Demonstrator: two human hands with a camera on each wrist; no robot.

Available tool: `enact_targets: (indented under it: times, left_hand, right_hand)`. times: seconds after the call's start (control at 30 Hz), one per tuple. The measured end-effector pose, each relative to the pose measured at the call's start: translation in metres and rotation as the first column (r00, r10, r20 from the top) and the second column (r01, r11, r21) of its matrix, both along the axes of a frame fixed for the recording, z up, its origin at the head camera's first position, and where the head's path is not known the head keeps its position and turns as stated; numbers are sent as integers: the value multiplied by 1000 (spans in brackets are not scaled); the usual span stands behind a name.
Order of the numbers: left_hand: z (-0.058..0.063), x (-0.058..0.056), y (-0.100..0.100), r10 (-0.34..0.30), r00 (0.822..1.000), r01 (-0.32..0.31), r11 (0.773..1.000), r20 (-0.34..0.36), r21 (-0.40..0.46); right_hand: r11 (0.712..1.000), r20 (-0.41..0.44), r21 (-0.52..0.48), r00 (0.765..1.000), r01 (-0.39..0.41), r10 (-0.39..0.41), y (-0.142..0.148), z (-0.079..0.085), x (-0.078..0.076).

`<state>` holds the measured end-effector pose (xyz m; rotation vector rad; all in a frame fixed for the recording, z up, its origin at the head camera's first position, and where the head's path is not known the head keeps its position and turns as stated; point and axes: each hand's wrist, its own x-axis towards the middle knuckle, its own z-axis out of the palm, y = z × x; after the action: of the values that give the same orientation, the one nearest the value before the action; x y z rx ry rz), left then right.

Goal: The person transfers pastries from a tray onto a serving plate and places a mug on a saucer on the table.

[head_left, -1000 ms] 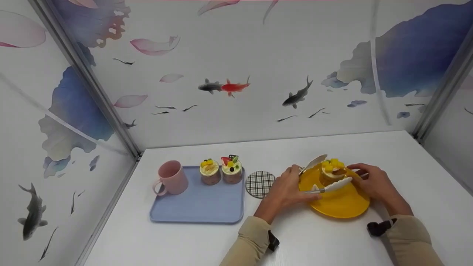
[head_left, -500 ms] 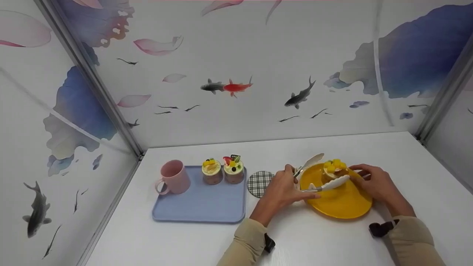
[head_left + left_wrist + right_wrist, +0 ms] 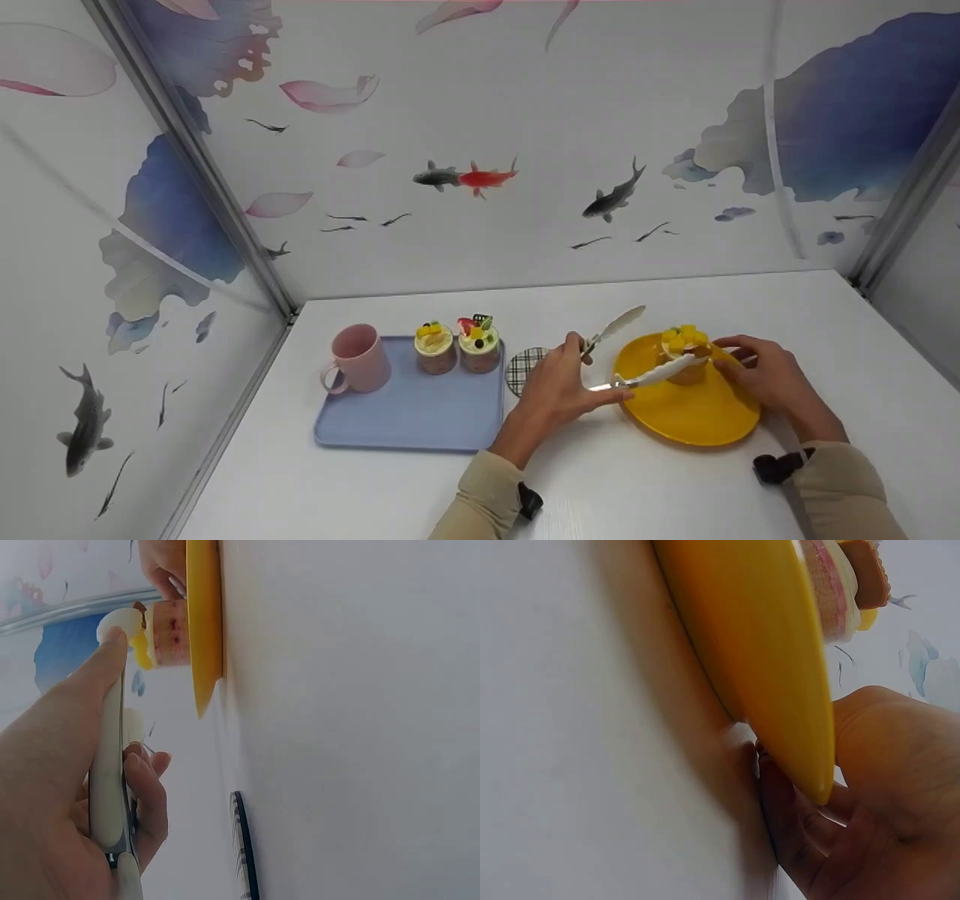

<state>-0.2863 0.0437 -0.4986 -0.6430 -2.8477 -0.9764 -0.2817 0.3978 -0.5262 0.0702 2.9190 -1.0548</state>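
The tongs were grasped by the left grip, their arms spread apart. The rim of the yellow plate was pinched at its right side by the right grip above the worktop. A fruit-topped cake was seated upright on the plate, toward its far edge. One tong arm was positioned before the cake; whether contact was made could not be determined. The checked coaster, partly hidden by the left grip, was located beside the blue tray. On the tray, the pink mug was placed left, and two cakes were placed side by side at the far right corner.
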Motion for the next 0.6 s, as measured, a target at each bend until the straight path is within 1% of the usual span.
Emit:
enact_targets:
  times: [0.23, 0.43, 0.6]
  left_hand:
    - [0, 4, -12, 15, 1000, -15, 999, -11, 44]
    - [2, 5, -22, 50, 999, -51, 995, 15, 87]
    - [2, 5, -30, 83, 996, -82, 993, -11, 86]
  right_hand:
    - [1000, -5, 12, 1000, 2, -2, 0, 0, 0]
    - [1000, 19, 5, 1000, 12, -12, -1, 1, -1]
    - [1000, 37, -5, 999, 23, -23, -1, 2, -1]
